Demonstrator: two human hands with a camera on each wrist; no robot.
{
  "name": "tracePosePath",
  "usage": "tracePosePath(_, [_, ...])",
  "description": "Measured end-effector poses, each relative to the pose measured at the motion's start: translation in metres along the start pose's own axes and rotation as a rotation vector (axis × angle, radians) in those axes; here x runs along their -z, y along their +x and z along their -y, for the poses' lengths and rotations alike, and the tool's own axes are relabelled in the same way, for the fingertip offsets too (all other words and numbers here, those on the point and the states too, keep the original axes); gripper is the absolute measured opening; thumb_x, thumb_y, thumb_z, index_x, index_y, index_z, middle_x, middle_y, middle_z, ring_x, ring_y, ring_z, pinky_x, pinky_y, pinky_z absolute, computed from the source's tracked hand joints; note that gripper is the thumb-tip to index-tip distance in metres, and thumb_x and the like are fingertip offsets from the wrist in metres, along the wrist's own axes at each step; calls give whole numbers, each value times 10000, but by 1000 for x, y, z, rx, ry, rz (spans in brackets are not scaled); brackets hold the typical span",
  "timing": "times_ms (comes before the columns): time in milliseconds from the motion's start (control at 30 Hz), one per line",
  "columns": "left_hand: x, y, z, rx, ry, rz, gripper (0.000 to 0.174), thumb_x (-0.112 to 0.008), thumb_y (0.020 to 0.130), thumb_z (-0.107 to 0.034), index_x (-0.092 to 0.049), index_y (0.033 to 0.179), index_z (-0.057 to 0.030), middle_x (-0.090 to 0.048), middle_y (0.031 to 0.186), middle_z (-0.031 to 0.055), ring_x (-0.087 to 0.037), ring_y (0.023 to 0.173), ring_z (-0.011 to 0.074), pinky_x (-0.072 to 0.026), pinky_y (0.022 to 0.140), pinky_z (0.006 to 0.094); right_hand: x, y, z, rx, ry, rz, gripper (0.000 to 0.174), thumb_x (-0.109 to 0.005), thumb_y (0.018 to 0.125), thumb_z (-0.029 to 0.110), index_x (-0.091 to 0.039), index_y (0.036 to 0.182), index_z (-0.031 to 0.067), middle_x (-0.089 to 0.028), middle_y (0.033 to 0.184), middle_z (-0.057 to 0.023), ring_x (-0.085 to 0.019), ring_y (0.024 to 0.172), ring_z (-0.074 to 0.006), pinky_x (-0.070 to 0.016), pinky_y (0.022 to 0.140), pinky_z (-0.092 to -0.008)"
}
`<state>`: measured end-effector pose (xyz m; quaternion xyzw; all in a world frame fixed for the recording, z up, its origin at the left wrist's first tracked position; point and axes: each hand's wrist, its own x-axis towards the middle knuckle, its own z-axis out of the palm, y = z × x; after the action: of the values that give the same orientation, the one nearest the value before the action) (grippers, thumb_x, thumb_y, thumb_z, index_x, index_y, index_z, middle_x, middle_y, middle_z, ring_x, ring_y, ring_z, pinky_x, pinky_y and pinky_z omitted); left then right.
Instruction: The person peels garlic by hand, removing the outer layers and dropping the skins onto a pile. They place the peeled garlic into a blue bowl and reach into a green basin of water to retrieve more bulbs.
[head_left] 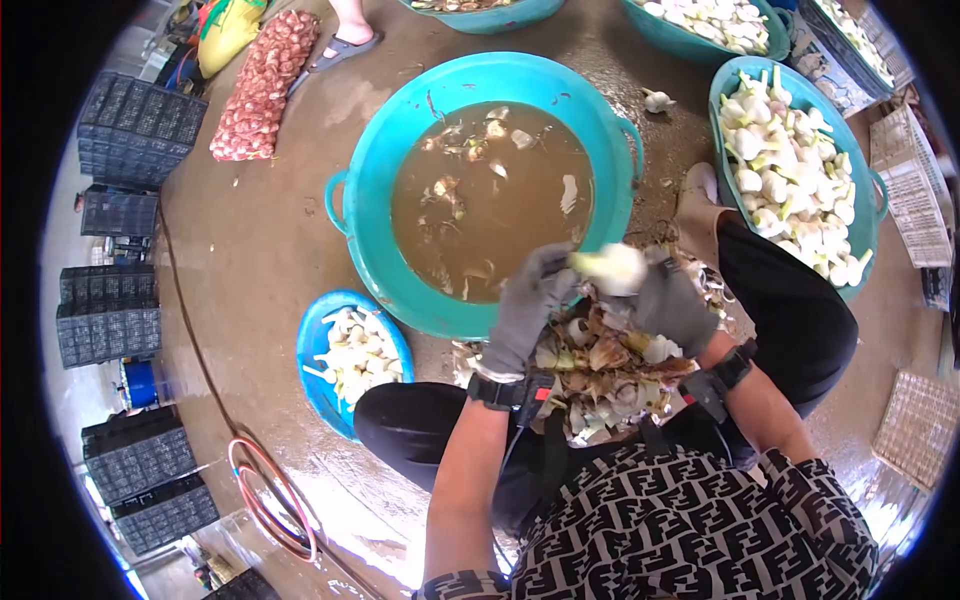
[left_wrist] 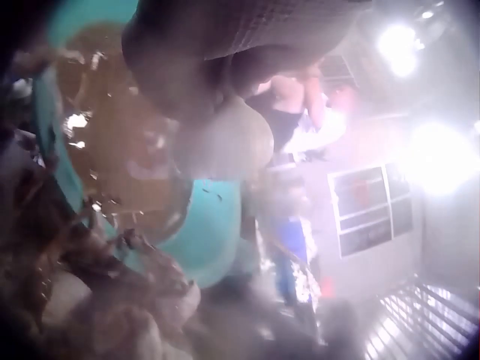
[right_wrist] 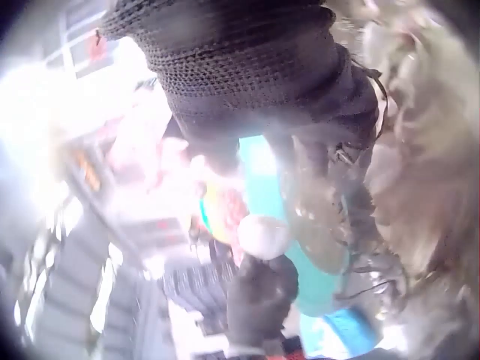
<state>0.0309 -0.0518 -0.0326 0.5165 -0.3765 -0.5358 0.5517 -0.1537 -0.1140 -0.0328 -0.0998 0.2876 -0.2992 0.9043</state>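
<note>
A white garlic bulb with a pale green stem [head_left: 612, 268] is between two grey-gloved hands, above a heap of garlic and loose brown skins [head_left: 605, 365]. My left hand [head_left: 528, 308] pinches it at the stem; the left wrist view shows the blurred bulb [left_wrist: 229, 142] below the glove [left_wrist: 247, 52]. In the right wrist view the bulb [right_wrist: 264, 238] sits at the tips of the left glove [right_wrist: 261, 296]. Beside the bulb is my right hand [head_left: 675, 308]; its fingers [right_wrist: 217, 154] point down, apart from the bulb, with nothing visible between them.
A large turquoise tub [head_left: 400, 270] of brown water with floating scraps stands ahead. At left is a blue basin [head_left: 310, 345] of garlic, at right a green tub [head_left: 873, 215] full of bulbs. Black crates [head_left: 138, 125], a red net sack [head_left: 268, 85] and a coiled hose [head_left: 250, 500] lie farther left.
</note>
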Motion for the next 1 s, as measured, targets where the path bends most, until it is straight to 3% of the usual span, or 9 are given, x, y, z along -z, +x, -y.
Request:
tracePosePath(33, [14,17,14,-38,180,-7,363,-606,846,-214,-499,1137,-24,-567,1023,85,-574,896,162,-513,722,309,12,10,14,-120,330,158,452,-421,895,430,-482,1148,59,-534,1094,-104,-515,1000,-215,-475,764,-322])
tracePosePath(167, [110,96,65,213,548,-492,334,-648,804,-269,-573,1047,-52,-610,936,88,-597,860,161,-503,719,300,21,-11,92,241,628,221,350,-516,857,350,-534,1039,52,-552,856,-69,-514,712,-154,-459,590,-280])
tracePosePath(400, [192,174,126,335,1036,-1024,420,-650,707,-387,-629,964,-55,-646,938,152,-616,889,324,-485,768,409,98,23,86,222,455,179,394,-447,888,362,-560,1091,44,-540,833,-22,-482,702,-139,-413,639,-298])
tracePosePath(433, [197,177,126,501,961,-840,343,-593,749,-337,-636,944,-58,-630,984,159,-587,953,348,-474,797,422,69,27,73,262,384,106,412,-444,885,392,-558,1057,36,-572,873,-52,-501,703,-153,-404,591,-260])
tracePosePath(533, [222,177,146,480,1822,109,361,-635,716,-279,-627,992,-47,-637,988,149,-611,909,311,-482,771,403,57,38,55,215,279,-132,366,-453,889,361,-554,1018,34,-578,871,-56,-513,711,-159,-413,581,-247])
tracePosePath(733, [191,117,89,520,1356,-352,286,-515,768,-309,-639,953,-129,-628,978,144,-591,926,337,-468,810,416,46,36,31,220,-742,-224,224,-549,864,220,-566,966,22,-593,813,-49,-544,654,-113,-451,592,-239])
tracePosePath(867, [154,87,26,378,1426,-130,278,-589,750,-208,-629,1019,-153,-624,993,122,-594,912,312,-470,784,372,50,51,-1,251,-1639,-204,311,-615,785,183,-568,1048,23,-617,796,-71,-611,640,-196,-487,614,-258])
tracePosePath(933, [120,71,-10,262,1472,133,237,-591,748,-169,-633,979,-145,-623,966,110,-585,913,305,-462,790,371,8,46,-8,344,-1548,-58,368,-660,740,231,-576,1030,18,-609,862,-123,-611,745,-279,-492,676,-313])
tracePosePath(1000, [94,56,-28,123,1477,347,211,-589,744,-130,-630,951,-139,-617,951,98,-576,914,296,-456,792,371,17,59,-24,622,-1966,-28,404,-685,715,288,-568,986,13,-584,930,-171,-583,851,-320,-474,754,-365])
